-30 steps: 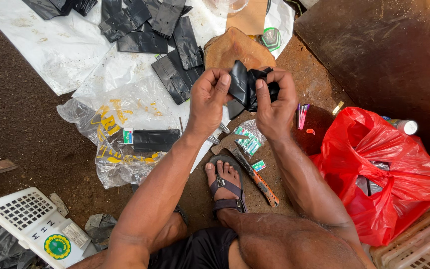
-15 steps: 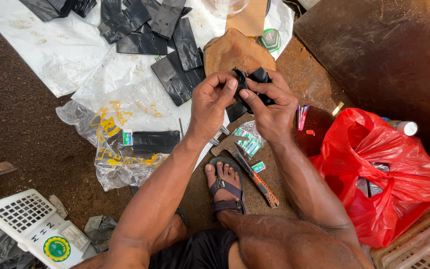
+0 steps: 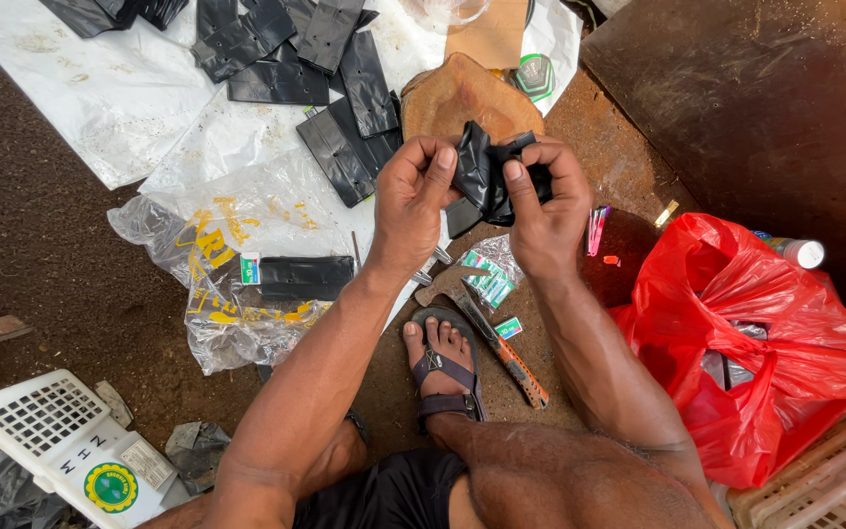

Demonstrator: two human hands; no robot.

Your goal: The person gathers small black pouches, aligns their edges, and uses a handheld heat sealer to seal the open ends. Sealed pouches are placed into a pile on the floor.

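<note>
Now | both hands' grip pinching black bag (image 3: 487, 176) | left hand (image 3: 411, 201) thumb shifted onto it | right hand (image 3: 545, 211) unchanged

1. We saw the scene in bright, even daylight, with colours strong and clear.
2. A warm glare washed the upper right corner over the dark board (image 3: 766, 108).
3. The white sheet (image 3: 100, 88) looked nearly bleached, and the clear plastic bag (image 3: 237, 264) threw small glints.
4. Soft shadows lay under the forearms, near the sandalled foot (image 3: 443, 362).
5. Focus was sharp at centre; the wide lens bent the edges, and the thigh close below looked softer.
</note>
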